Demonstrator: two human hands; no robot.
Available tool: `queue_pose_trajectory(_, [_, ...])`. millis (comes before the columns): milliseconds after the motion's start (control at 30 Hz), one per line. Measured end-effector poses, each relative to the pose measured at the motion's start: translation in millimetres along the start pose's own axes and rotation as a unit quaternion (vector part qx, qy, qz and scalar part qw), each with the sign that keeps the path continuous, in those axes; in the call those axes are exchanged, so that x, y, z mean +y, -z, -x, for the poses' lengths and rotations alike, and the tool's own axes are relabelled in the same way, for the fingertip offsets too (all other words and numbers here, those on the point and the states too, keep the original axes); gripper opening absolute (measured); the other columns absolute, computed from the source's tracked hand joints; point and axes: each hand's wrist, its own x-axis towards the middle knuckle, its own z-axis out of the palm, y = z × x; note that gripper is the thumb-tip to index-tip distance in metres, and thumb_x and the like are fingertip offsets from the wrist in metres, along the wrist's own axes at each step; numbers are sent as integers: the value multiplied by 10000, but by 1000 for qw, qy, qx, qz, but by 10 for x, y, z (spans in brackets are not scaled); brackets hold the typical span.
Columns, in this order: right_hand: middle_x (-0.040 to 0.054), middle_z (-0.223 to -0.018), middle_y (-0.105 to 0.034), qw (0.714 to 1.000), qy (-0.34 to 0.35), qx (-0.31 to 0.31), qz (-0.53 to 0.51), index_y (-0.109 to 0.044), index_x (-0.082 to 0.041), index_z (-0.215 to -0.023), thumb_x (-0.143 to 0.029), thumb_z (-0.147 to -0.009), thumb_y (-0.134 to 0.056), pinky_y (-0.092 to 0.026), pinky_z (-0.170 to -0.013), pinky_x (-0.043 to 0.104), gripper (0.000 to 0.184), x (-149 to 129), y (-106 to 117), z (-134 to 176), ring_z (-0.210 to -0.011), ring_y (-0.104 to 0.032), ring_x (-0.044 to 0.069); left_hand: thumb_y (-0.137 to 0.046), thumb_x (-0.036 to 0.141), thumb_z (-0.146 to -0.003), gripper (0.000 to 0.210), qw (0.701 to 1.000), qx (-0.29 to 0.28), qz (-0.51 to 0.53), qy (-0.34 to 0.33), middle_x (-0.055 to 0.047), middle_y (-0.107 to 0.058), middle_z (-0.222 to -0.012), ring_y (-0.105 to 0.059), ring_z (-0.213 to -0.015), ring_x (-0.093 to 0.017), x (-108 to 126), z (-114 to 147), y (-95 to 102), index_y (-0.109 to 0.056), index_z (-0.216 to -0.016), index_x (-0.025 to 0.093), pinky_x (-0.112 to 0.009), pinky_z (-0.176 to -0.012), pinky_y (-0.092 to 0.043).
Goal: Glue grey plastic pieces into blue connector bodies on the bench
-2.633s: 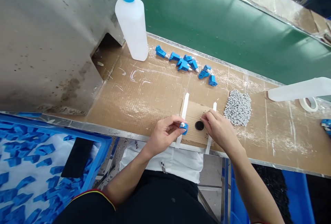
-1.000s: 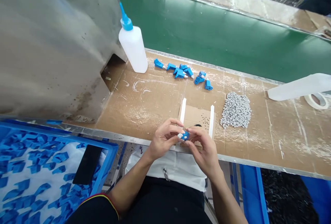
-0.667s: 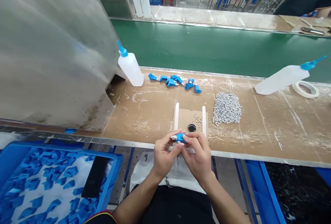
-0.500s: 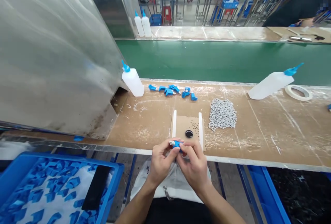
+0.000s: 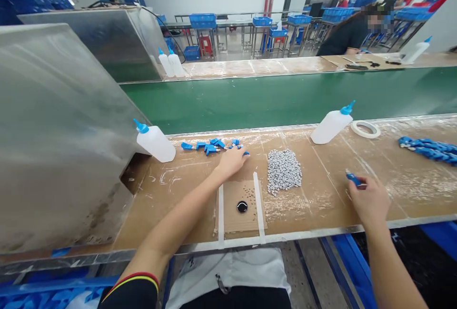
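My right hand [image 5: 369, 200] is out over the right side of the bench, its fingers closed on a small blue plastic piece [image 5: 353, 179] with a pale tip. My left hand [image 5: 233, 161] reaches to the loose group of blue plastic pieces [image 5: 210, 149] at the back of the bench. Its fingers are around the rightmost blue piece [image 5: 246, 153], mostly hidden by the hand. Between the hands lies a patch of small grey bits [image 5: 284, 171]. A round black dish [image 5: 242, 206] sits on a cardboard sheet [image 5: 235, 223] with white tape strips.
White squeeze bottles with blue caps stand at left [image 5: 157, 144] and lean at right [image 5: 330, 127]. A tape roll [image 5: 365, 129] and a long pile of blue pieces [image 5: 428, 149] are farther right. A green belt [image 5: 232, 102] runs behind; a person [image 5: 344, 37] sits beyond it.
My hands were together over the front edge around one blue piece. They have parted: the right carried a piece rightward, the left reached to the blue group. The view has tilted up and right.
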Motion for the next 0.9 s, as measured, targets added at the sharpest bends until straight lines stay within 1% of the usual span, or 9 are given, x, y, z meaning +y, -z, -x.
queue_pose_trajectory(100, [230, -903, -655, 998, 26, -4, 64, -684, -173, -831, -361, -930, -638, -441, -812, 503, 217, 82, 56, -302, -984, -627, 382, -584, 253, -992, 179, 1000, -13, -19, 7, -132, -724, -978, -696, -993, -284, 52, -174, -89, -729, -939, 162, -372, -885, -527])
queue_pose_trajectory(200, [208, -999, -671, 990, 138, -17, 7, -681, -177, -910, -348, -951, -597, -465, -882, 495, 195, -231, 29, -120, -1033, -627, 357, -546, 221, -995, 199, 1000, -19, -8, 0, -113, -710, -914, -681, -946, -266, 16, -29, -51, -690, -866, 174, -360, -869, -512])
queue_pose_trajectory(267, [121, -925, -675, 966, 212, -126, -83, -665, -216, -917, -336, -976, -549, -510, -797, 413, 177, -505, -50, 165, -872, -652, 277, -554, 221, -981, 184, 1000, -24, 13, -11, -78, -698, -855, -666, -862, -242, -67, 243, 20, -664, -837, 191, -349, -823, -505])
queue_pose_trajectory(333, [64, -835, -652, 937, 237, -211, -144, -648, -231, -922, -339, -992, -529, -516, -701, 358, 175, -720, -153, 438, -729, -634, 231, -539, 249, -982, 191, 998, -22, 57, -20, -28, -674, -787, -632, -756, -197, -177, 626, 59, -635, -823, 206, -309, -747, -493])
queue_pose_trajectory(400, [47, -806, -636, 931, 237, -226, -160, -630, -230, -925, -344, -1002, -516, -511, -659, 340, 179, -835, -249, 596, -675, -613, 217, -551, 332, -980, 222, 973, 18, 231, -7, 3, -638, -726, -588, -652, -156, -284, 1053, 24, -617, -811, 203, -262, -637, -463])
queue_pose_trajectory(467, [50, -809, -632, 937, 236, -216, -144, -611, -235, -894, -340, -1005, -508, -507, -655, 338, 185, -863, -314, 620, -682, -611, 221, -571, 432, -977, 297, 925, 72, 369, 47, 23, -591, -678, -558, -598, -135, -366, 1431, -76, -594, -793, 200, -239, -589, -457])
queue_pose_trajectory(600, [68, -831, -641, 934, 242, -245, -92, -560, -252, -798, -282, -974, -512, -494, -670, 341, 185, -827, -312, 501, -738, -627, 239, -656, 537, -934, 379, 864, 135, 471, 117, 18, -603, -655, -577, -591, -139, -434, 1826, -281, -605, -778, 195, -254, -609, -499])
queue_pose_trajectory(767, [49, -770, -640, 900, 227, -357, -106, -540, -253, -734, -267, -932, -514, -493, -675, 340, 200, -897, -139, 472, -709, -613, 225, -679, 533, -931, 375, 853, 164, 484, 105, 10, -623, -651, -612, -608, -146, -448, 1872, -339, -637, -770, 197, -250, -618, -521])
queue_pose_trajectory(900, [47, -746, -669, 900, 172, -376, -140, -608, -242, -734, -376, -932, -530, -490, -669, 347, 251, -998, -57, 485, -693, -619, 222, -676, 470, -948, 318, 866, 160, 465, 92, 3, -628, -690, -595, -613, -133, -467, 1915, -367, -662, -788, 196, -223, -587, -513])
